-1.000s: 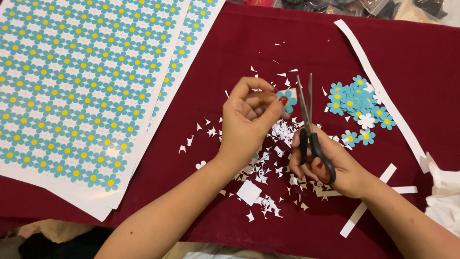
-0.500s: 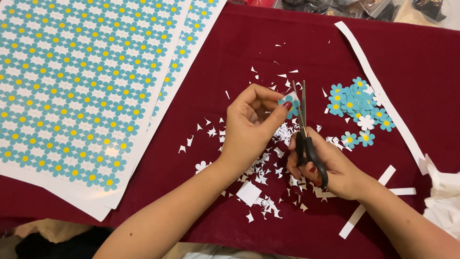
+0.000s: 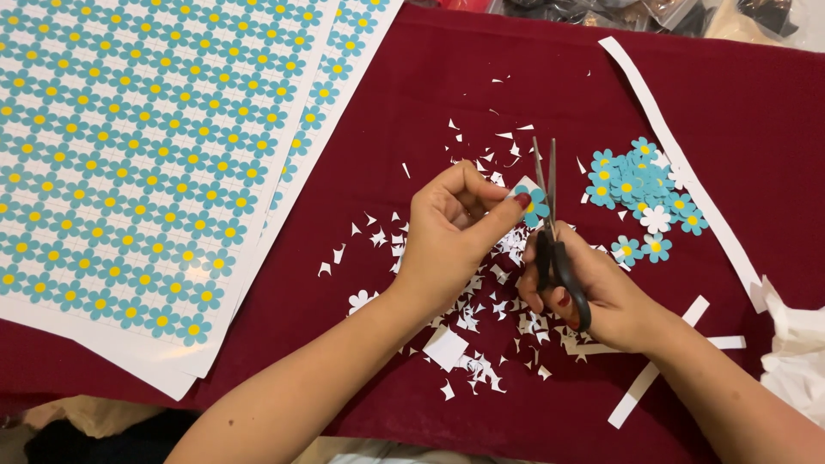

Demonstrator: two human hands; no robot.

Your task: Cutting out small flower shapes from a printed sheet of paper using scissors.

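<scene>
Left grip: my left hand [image 3: 451, 230] pinches one small blue paper flower [image 3: 534, 204] between thumb and fingertips, closed on it; the flower is held just above the red cloth [image 3: 481, 77], near its middle.
Right grip: my right hand [image 3: 593, 292] is closed through the black handles of the scissors [image 3: 554, 232]; the blades point toward the far edge, nearly together, right beside the flower.
Under the hands: a scatter of white paper scraps [image 3: 481, 292], too many and too small to count.
Right of the blades: a pile of cut flowers [image 3: 640, 185], overlapping, roughly a dozen blue ones and one white as far as I can tell; two more blue ones lie apart just nearer me.
Right edge: one long white paper strip [image 3: 679, 163] running toward the far edge; three or so short strips [image 3: 653, 378] near my right wrist.
Left side: two printed flower sheets [image 3: 146, 155], one over the other, reaching the near left corner of the cloth.
Risk: the flower is tiny and my thumb sits close to the blades; I judge a careless snip could nick a petal or my fingertip; a loose pinch could let the flower twist and spoil the outline.
</scene>
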